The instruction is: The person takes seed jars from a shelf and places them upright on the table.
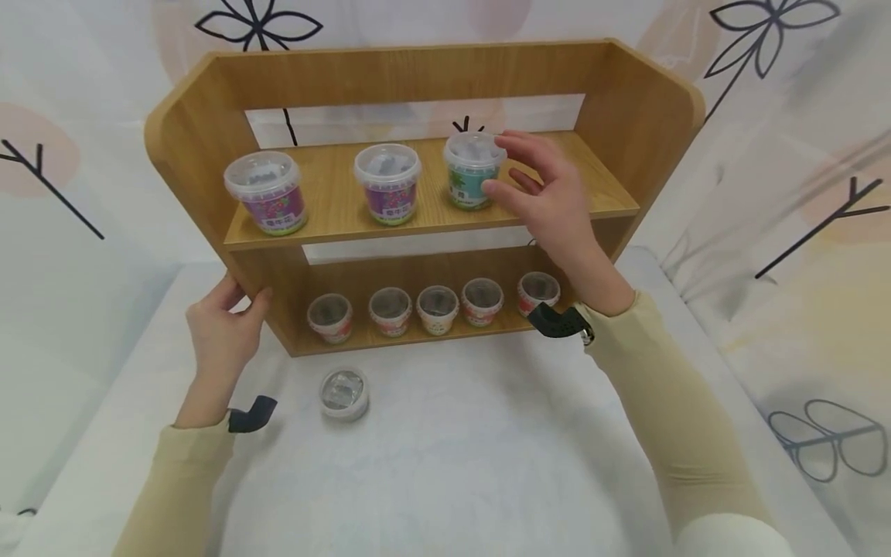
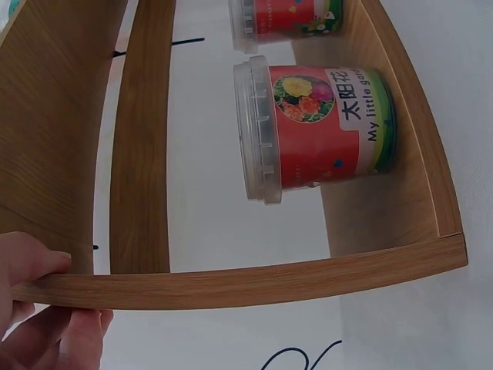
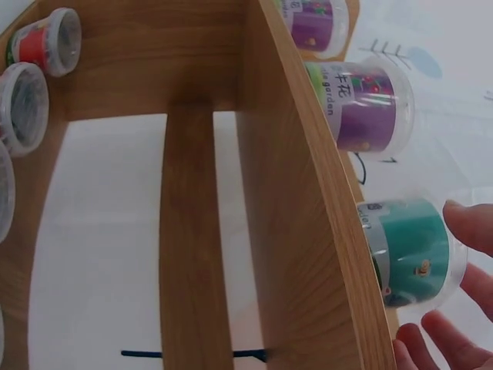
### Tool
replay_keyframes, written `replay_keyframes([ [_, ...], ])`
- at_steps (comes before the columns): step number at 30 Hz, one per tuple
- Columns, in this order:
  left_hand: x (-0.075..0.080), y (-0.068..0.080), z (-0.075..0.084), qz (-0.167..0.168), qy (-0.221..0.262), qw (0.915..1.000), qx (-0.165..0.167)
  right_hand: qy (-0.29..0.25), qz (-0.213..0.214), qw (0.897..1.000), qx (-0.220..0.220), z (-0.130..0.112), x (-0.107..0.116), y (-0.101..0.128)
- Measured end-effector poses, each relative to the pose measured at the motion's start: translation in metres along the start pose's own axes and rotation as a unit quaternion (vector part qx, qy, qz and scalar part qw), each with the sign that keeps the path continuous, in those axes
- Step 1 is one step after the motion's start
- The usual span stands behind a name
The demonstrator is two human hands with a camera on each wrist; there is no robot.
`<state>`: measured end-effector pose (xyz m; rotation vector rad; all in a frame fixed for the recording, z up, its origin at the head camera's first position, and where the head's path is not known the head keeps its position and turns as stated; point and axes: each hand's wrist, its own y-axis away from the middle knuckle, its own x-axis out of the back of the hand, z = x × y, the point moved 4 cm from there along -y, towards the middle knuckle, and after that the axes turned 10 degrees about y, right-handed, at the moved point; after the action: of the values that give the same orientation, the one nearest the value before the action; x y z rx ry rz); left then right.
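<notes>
A wooden two-tier shelf [image 1: 431, 73] stands on a white-covered table. Its upper board carries two purple tubs [image 1: 267, 191] [image 1: 388, 182] and a teal tub [image 1: 472, 179]. My right hand [image 1: 511, 166] is at the teal tub's right side, fingers spread and loosely curved about it. In the right wrist view the fingertips [image 3: 470, 223] sit just off the teal tub [image 3: 408, 250] lid, and contact is unclear. My left hand [image 1: 244, 294] grips the shelf's lower left side panel. The left wrist view shows its thumb [image 2: 35, 258] above and its fingers below the wooden edge [image 2: 269, 277].
Several small red-labelled tubs [image 1: 436, 309] line the lower board, one seen close up [image 2: 316, 127]. A single clear-lidded tub [image 1: 343, 393] sits on the table [image 1: 452, 464] in front of the shelf. A patterned cloth hangs behind and to both sides.
</notes>
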<state>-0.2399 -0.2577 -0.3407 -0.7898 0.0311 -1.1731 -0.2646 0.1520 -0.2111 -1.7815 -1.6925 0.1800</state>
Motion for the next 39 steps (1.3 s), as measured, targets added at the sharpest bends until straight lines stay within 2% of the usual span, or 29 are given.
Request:
replay_keyframes([
  [10, 0.000, -0.001, -0.001, -0.003, -0.007, 1.0000, -0.002, 0.016, 0.008, 1.000, -0.013, 0.002, -0.002, -0.003],
  [17, 0.000, 0.000, -0.001, -0.013, -0.022, 0.9996, 0.012, 0.002, 0.014, 1.000, -0.027, 0.000, -0.005, -0.004],
  [23, -0.001, 0.000, -0.001, -0.010, -0.019, 0.9997, 0.006, -0.008, 0.020, 0.999, -0.036, 0.001, -0.004, -0.004],
  [33, -0.001, 0.000, -0.001, -0.006, -0.019, 0.9998, 0.007, -0.011, 0.023, 1.000, -0.018, 0.003, 0.002, -0.001],
  [39, -0.001, 0.001, 0.001, -0.007, -0.018, 0.9998, 0.010, -0.046, 0.027, 0.999, -0.008, 0.002, 0.005, 0.005],
])
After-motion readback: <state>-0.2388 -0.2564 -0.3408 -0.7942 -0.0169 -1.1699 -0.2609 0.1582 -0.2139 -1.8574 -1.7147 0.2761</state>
